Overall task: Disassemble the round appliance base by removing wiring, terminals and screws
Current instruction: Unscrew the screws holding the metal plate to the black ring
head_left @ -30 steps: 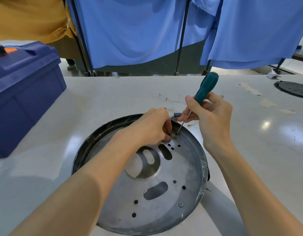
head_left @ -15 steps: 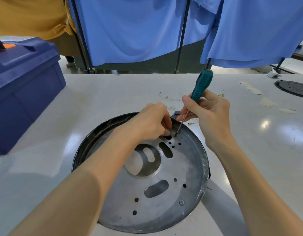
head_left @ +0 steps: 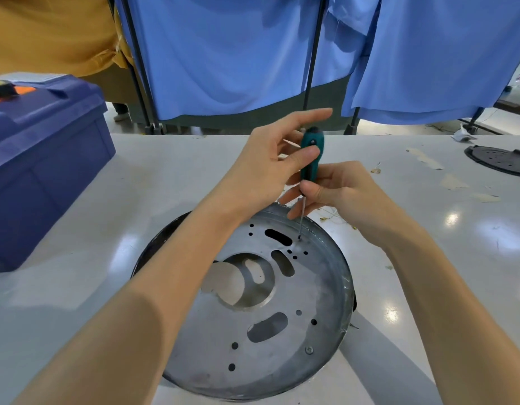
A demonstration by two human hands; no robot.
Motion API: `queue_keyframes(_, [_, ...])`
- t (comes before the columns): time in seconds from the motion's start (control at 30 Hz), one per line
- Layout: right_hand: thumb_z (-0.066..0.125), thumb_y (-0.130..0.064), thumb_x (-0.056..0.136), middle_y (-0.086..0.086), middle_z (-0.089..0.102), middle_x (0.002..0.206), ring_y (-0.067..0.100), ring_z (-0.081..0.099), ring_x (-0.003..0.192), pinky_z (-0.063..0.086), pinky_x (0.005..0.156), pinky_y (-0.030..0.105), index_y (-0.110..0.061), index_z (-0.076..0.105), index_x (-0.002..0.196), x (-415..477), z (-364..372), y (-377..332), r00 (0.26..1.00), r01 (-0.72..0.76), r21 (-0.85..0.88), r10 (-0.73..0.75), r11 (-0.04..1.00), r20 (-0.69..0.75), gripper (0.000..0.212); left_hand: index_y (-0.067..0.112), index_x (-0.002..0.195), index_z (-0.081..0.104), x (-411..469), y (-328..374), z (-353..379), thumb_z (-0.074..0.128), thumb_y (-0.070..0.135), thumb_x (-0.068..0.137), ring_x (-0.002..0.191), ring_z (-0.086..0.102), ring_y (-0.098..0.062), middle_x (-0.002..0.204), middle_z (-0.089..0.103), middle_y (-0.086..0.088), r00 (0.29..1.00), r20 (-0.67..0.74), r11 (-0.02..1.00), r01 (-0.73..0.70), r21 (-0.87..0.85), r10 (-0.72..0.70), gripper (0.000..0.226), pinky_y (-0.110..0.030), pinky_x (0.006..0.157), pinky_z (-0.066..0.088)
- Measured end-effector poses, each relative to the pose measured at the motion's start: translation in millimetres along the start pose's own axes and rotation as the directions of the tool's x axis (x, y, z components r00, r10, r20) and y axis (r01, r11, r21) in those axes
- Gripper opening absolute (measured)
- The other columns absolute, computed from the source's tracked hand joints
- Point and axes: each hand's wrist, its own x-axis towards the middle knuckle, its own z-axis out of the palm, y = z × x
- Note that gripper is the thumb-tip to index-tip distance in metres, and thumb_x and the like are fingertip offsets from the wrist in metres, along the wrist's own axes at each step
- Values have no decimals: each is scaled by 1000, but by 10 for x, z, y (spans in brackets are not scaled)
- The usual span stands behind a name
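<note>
I am seeing the round grey metal base (head_left: 320, 287) lying flat by the desk's near edge, one screw (head_left: 309, 350) sitting near its right rim, the green-handled screwdriver (head_left: 310, 171) standing upright, tip touching a far-rim hole.

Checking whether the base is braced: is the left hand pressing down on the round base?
No, the left hand is raised above the round base, thumb on the green screwdriver.
</note>
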Motion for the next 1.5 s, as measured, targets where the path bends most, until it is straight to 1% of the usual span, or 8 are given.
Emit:
queue_keyframes(0.13, [82,-23,72,11,74,84,24,74,67,60,70,33,-1,65,104,5,113,-8,985,76,-30,-79,997,-156,42,26,113,64,2,14,30,65,20,89,82,59,-7,102,62,-2,996,-77,987,-36,157,48,24,-11,69,50])
queue_keyframes(0.3, [66,2,86,10,76,79,30,74,69,57,80,52,2,67,93,6,116,2,992,51,27,-47,998,-114,8,14,109,64,2,9,-20,57,19,95,92,63,-6,100,68,3,995,-96,998,9,65,-3,16,-20,82,51])
queue_keyframes(0.6, [77,-2,77,13,74,80,31,73,66,60,72,46,5,64,100,-32,106,23,977,106,40,-97,994,-192,28,19,105,64,19,40,83,71,32,83,86,61,-5,95,67,4,988,-156,994,34,108,-17,26,-16,78,50])
queue_keyframes(0.73, [59,11,86,11,76,86,33,74,74,61,76,40,1,68,94,-32,-21,-4,997,41,84,-35,996,-63,15,4,110,63,-5,29,33,58,8,93,92,71,-16,101,72,-8,997,-63,985,39,-170,-50,18,-29,85,56])
queue_keyframes(0.97, [76,-4,78,12,75,82,32,73,68,61,68,39,2,67,99,-35,45,-24,988,104,32,-99,994,-119,24,24,109,70,-23,41,49,73,26,82,83,60,2,94,67,9,993,-120,1000,-1,3,2,26,-14,75,50])
queue_keyframes(1.13, [65,2,87,9,76,89,30,75,76,61,73,35,-2,67,99,-63,-67,-64,999,41,54,-39,998,-37,14,18,114,68,-33,40,-29,65,3,88,97,67,-5,103,72,4,997,-72,999,-11,-52,7,30,-23,89,53])
queue_keyframes(1.23, [79,-20,70,11,76,86,28,75,73,61,75,41,-3,64,105,-91,-8,-76,993,64,13,-62,998,-99,41,25,110,69,-36,29,-16,74,11,81,87,62,0,91,68,10,994,-106,1000,-25,16,27,33,-19,78,53])
queue_keyframes(1.5, [68,2,84,10,76,87,26,75,75,60,77,40,-2,67,103,-89,-33,-103,994,63,16,-61,998,-86,19,18,104,67,-36,6,-22,67,-1,84,91,68,-8,96,71,0,997,-77,997,-15,-78,9,27,-26,83,55])
